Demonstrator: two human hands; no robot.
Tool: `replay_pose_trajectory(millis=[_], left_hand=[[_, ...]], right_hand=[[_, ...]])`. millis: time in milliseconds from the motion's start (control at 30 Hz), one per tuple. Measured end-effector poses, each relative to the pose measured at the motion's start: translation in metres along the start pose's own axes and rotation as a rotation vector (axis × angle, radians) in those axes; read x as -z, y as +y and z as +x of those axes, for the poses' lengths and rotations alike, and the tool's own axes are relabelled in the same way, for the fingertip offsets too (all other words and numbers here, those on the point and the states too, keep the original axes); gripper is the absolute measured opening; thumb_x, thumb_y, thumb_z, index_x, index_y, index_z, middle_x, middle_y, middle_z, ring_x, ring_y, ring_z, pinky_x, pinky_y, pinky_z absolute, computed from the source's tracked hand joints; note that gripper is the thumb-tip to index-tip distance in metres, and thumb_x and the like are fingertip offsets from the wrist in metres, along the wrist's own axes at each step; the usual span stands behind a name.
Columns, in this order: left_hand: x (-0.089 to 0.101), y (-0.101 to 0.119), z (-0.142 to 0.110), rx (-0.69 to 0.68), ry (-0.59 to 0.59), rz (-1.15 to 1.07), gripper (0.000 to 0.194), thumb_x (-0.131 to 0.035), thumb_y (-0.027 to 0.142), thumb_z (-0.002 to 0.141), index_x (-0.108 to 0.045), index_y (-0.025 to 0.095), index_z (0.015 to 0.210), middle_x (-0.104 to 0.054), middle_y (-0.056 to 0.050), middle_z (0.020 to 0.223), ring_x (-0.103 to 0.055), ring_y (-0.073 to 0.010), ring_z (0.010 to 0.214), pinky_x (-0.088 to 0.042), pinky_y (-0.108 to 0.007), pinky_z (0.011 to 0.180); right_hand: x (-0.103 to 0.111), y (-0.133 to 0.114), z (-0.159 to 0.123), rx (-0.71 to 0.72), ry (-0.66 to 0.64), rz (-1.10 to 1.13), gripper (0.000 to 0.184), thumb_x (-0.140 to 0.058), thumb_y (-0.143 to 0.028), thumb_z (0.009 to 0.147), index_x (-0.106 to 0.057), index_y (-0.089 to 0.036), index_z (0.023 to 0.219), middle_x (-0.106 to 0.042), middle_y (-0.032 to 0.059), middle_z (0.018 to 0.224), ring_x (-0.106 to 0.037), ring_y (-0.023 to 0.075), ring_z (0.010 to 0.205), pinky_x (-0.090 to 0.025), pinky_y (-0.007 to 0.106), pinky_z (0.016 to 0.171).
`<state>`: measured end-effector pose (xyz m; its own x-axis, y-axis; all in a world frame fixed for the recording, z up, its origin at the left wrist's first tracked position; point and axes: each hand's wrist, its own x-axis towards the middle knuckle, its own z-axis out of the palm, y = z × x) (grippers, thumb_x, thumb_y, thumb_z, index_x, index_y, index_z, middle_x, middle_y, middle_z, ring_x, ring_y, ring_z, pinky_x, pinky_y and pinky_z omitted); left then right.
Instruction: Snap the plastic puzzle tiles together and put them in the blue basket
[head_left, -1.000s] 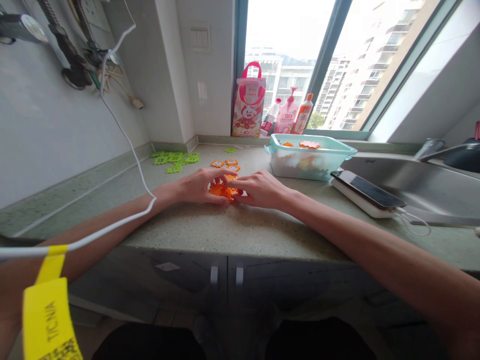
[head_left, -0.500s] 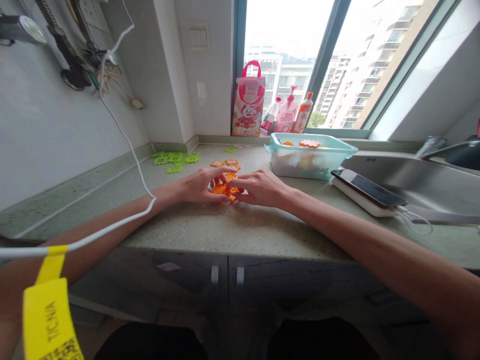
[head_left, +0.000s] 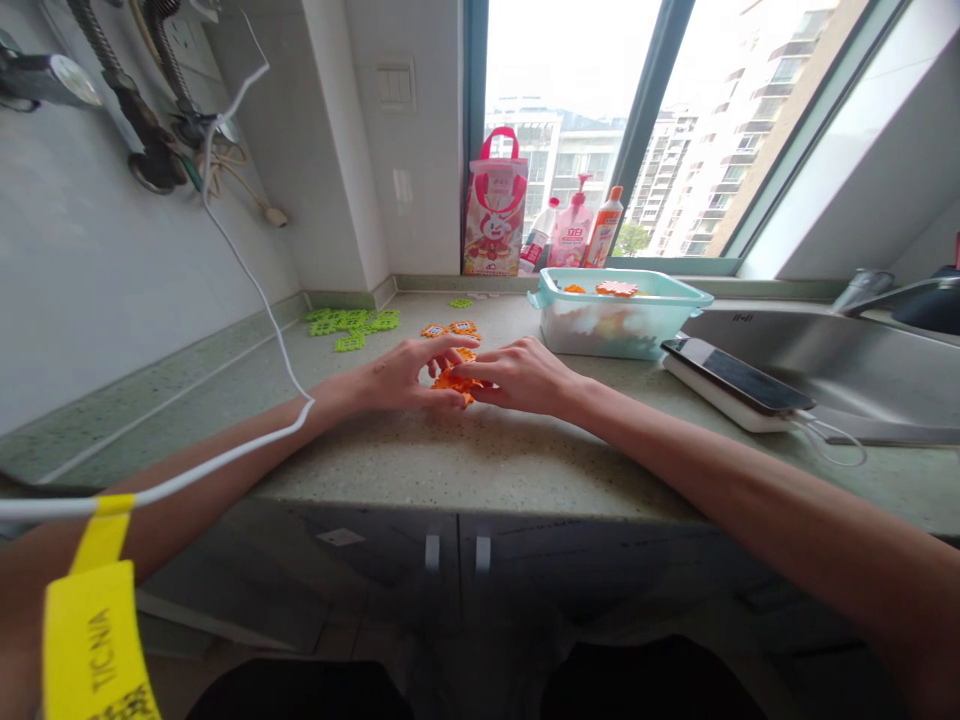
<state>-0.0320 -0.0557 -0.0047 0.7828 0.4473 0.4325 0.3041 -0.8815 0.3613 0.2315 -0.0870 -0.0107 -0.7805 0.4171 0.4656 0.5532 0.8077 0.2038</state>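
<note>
My right hand [head_left: 529,375] pinches a small cluster of orange jagged-edged toy pieces [head_left: 457,382] between thumb and fingers, just above the countertop. My left hand [head_left: 420,375] curves around the cluster's left side, thumb and fingers apart, with a gap showing between its palm and the orange pieces. Its thumb tip lies close to the cluster's lower edge; whether they touch is unclear. Right behind the fingers lie several flat orange pieces with pale patterned faces [head_left: 435,330]. How the pieces in my hands join is partly hidden by the fingers.
Green openwork pieces [head_left: 349,322] lie at the back left of the counter [head_left: 420,460]. A light-blue tub [head_left: 622,320] with more pieces stands at the right. Beside it, a phone on a white block [head_left: 739,380] borders the sink [head_left: 862,370]. A white cable [head_left: 225,455] crosses the left foreground.
The orange cluster has turned and shifted slightly right, off the left palm. The left fingers have opened a little; the right hand has kept its hold. The view has tilted slightly.
</note>
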Motion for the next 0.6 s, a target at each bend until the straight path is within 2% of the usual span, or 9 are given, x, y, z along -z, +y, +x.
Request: replay_pose_trajectory(millis=[267,400,600], left_hand=[[0.0003,-0.0034,-0.0006,0.064,-0.029,-0.109,0.076,-0.088,0.047,0.088,-0.059,0.026,0.155,-0.082,-0.007,0.115,-0.077,-0.0219,0.096,-0.061,-0.036,0.086],[-0.0001,-0.0016,-0.0004,0.038,-0.013,-0.089,0.080,-0.091,0.048,0.086,-0.058,0.028,0.156,-0.081,-0.007,0.116,-0.077,-0.0233,0.101,-0.060,-0.038,0.091],[0.0038,-0.0023,-0.0018,0.014,-0.027,-0.022,0.073,-0.083,0.055,0.093,-0.059,0.028,0.156,-0.080,-0.007,0.119,-0.075,-0.0231,0.098,-0.059,-0.038,0.093]], right_hand=[[-0.0084,0.0055,-0.0012,0.003,0.049,0.008,0.026,-0.056,-0.036,0.109,-0.080,-0.028,0.117,-0.084,0.0031,0.092,-0.062,0.0131,0.063,-0.023,0.031,0.059],[-0.0079,0.0022,0.0003,0.010,0.029,0.012,0.024,-0.058,-0.036,0.109,-0.080,-0.029,0.115,-0.084,0.0026,0.093,-0.064,0.0135,0.065,-0.026,0.030,0.061],[-0.0022,0.0019,0.0028,-0.005,-0.004,-0.011,0.027,-0.058,-0.041,0.110,-0.081,-0.030,0.116,-0.084,0.0020,0.096,-0.066,0.0139,0.069,-0.029,0.031,0.061]])
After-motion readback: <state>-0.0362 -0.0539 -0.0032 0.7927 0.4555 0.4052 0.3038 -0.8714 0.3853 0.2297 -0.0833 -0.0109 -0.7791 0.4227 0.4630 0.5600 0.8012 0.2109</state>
